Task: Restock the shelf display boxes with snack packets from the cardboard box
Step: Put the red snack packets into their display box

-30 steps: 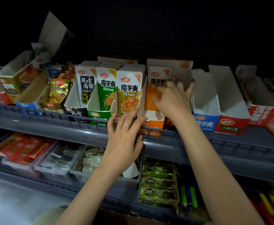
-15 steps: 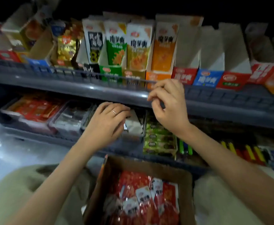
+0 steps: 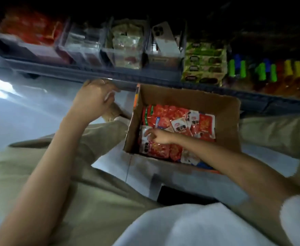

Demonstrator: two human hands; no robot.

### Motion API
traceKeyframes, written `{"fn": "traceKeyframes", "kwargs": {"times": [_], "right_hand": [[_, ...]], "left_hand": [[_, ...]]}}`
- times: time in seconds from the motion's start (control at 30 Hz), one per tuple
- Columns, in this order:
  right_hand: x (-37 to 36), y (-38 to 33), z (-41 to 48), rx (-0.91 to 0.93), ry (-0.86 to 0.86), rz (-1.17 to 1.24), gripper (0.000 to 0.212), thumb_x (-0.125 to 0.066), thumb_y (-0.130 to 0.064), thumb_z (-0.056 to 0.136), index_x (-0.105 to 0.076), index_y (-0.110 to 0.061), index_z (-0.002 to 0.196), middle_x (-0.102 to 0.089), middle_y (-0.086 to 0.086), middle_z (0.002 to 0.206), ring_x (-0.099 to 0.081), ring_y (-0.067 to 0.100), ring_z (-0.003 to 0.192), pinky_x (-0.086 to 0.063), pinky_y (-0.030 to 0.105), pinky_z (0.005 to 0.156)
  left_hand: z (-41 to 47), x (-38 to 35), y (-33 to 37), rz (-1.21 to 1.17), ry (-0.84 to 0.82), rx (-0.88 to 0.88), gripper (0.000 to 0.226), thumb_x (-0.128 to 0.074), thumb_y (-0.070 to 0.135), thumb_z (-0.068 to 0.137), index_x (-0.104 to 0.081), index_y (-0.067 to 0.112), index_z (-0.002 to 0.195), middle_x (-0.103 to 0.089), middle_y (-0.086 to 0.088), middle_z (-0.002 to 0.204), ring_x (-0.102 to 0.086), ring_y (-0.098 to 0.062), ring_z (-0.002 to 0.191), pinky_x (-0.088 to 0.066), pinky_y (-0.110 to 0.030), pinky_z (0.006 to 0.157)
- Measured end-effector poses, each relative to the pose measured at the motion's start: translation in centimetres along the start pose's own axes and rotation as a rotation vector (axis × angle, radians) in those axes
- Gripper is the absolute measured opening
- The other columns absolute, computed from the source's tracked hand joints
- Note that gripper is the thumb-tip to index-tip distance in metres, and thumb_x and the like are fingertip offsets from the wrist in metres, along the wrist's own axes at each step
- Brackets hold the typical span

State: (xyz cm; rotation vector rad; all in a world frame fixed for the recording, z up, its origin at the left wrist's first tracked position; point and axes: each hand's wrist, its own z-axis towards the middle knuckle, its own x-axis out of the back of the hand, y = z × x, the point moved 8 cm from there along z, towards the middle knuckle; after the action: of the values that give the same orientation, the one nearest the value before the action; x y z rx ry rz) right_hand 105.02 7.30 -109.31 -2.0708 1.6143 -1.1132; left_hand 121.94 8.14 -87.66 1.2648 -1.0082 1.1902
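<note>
An open cardboard box [image 3: 224, 125] stands on the floor between my knees, below the lower shelf [image 3: 145, 77]. It holds several red and white snack packets [image 3: 172, 116]. My right hand [image 3: 157, 138] reaches into the box from the right, and its fingertips touch a white and red packet at the box's left side. My left hand [image 3: 92, 100] hovers left of the box with fingers loosely curled against the shelf's front rail, holding nothing. The upper shelf's display boxes are out of view.
Clear bins [image 3: 124, 55] of packets line the lower shelf, and a phone [image 3: 165, 39] leans in one. To the right sit a green box of packs [image 3: 204, 64] and coloured lighters [image 3: 263, 70]. Grey floor [image 3: 21, 107] lies to the left.
My view has dropped from the upper shelf to the box. My right hand left the shelf edge and went down into the box. My left hand sank to the lower shelf's rail.
</note>
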Motion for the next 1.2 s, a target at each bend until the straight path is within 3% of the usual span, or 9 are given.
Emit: {"fn": "traceKeyframes", "kwargs": {"times": [0.07,0.17,0.3,0.4,0.57,0.73,0.87,1.0,1.2], "right_hand": [[-2.3,-0.5,1.2,-0.033,-0.059,-0.037,0.051,-0.036,0.015,0.088,-0.042,0.001,0.136,-0.057,0.010,0.110,-0.056,0.025,0.086,-0.039,0.021,0.066],[-4.3,-0.7,2.7,-0.074,-0.104,-0.032,0.056,-0.035,0.012,0.092,-0.031,-0.006,0.144,-0.039,0.012,0.143,-0.047,0.031,0.121,-0.039,0.031,0.093],[-4.4,-0.5,3.7,-0.106,-0.035,-0.064,0.050,-0.040,0.002,0.093,-0.039,-0.019,0.137,-0.043,0.011,0.139,-0.048,0.031,0.119,-0.043,0.039,0.096],[-4.3,0.2,3.8,-0.082,-0.015,-0.318,0.046,-0.039,-0.008,0.094,-0.040,-0.027,0.136,-0.045,0.008,0.138,-0.051,0.030,0.114,-0.043,0.033,0.084],[-4.9,0.9,3.7,-0.071,-0.042,-0.467,0.061,-0.044,-0.004,0.092,-0.030,-0.029,0.146,-0.028,0.005,0.153,-0.033,0.027,0.136,-0.035,0.033,0.103],[-4.7,1.6,3.6,-0.109,-0.076,-0.296,0.070,-0.040,0.005,0.090,-0.029,-0.034,0.146,-0.028,0.004,0.153,-0.041,0.025,0.130,-0.041,0.031,0.098],[-2.2,3.7,2.7,-0.147,0.049,-0.079,0.054,-0.045,0.001,0.090,-0.048,-0.027,0.136,-0.050,0.005,0.137,-0.058,0.015,0.081,-0.046,0.024,0.059],[2.2,5.9,0.2,-0.157,0.308,0.159,0.024,-0.063,-0.009,0.088,-0.068,-0.012,0.111,-0.065,0.008,0.119,-0.063,0.021,0.101,-0.048,0.030,0.091],[8.4,7.1,-4.8,-0.203,0.488,0.441,0.018,-0.065,0.003,0.082,-0.069,-0.001,0.099,-0.068,0.010,0.107,-0.063,0.020,0.098,-0.049,0.026,0.089]], "left_hand": [[-0.3,-0.6,-0.6,-0.030,-0.023,0.029,0.040,-0.040,0.026,0.081,-0.070,0.010,0.102,-0.067,-0.013,0.107,-0.059,-0.035,0.101,-0.042,-0.044,0.090],[-0.1,-0.7,-1.0,-0.062,-0.022,0.043,0.039,-0.041,0.023,0.081,-0.069,0.012,0.104,-0.067,-0.010,0.109,-0.058,-0.033,0.104,-0.039,-0.041,0.094],[0.1,-0.5,-1.3,-0.063,0.022,0.034,0.037,-0.041,0.021,0.081,-0.069,0.013,0.103,-0.068,-0.007,0.110,-0.058,-0.032,0.103,-0.038,-0.039,0.094],[0.1,-1.6,-1.8,-0.059,-0.016,0.042,0.037,-0.040,0.023,0.080,-0.069,0.014,0.103,-0.068,-0.009,0.108,-0.059,-0.032,0.101,-0.039,-0.040,0.093],[-0.1,-3.4,-1.9,-0.060,-0.082,0.047,0.039,-0.039,0.022,0.078,-0.068,0.013,0.103,-0.068,-0.010,0.107,-0.060,-0.033,0.100,-0.041,-0.040,0.090],[-0.1,-3.9,-2.1,-0.070,-0.099,0.055,0.029,-0.047,0.015,0.085,-0.067,0.012,0.106,-0.067,-0.010,0.110,-0.059,-0.033,0.103,-0.040,-0.040,0.090],[0.1,-3.9,-2.0,-0.057,-0.114,0.062,0.026,-0.052,0.011,0.088,-0.066,0.013,0.110,-0.066,-0.010,0.114,-0.059,-0.032,0.104,-0.040,-0.040,0.093],[0.4,-3.6,-1.1,-0.051,-0.155,0.069,0.027,-0.052,0.012,0.089,-0.065,0.014,0.112,-0.066,-0.010,0.116,-0.059,-0.031,0.106,-0.038,-0.039,0.093],[2.0,-2.5,1.9,-0.080,-0.199,0.050,0.028,-0.053,0.015,0.092,-0.063,0.015,0.118,-0.063,-0.008,0.122,-0.058,-0.029,0.108,-0.039,-0.036,0.093]]}}
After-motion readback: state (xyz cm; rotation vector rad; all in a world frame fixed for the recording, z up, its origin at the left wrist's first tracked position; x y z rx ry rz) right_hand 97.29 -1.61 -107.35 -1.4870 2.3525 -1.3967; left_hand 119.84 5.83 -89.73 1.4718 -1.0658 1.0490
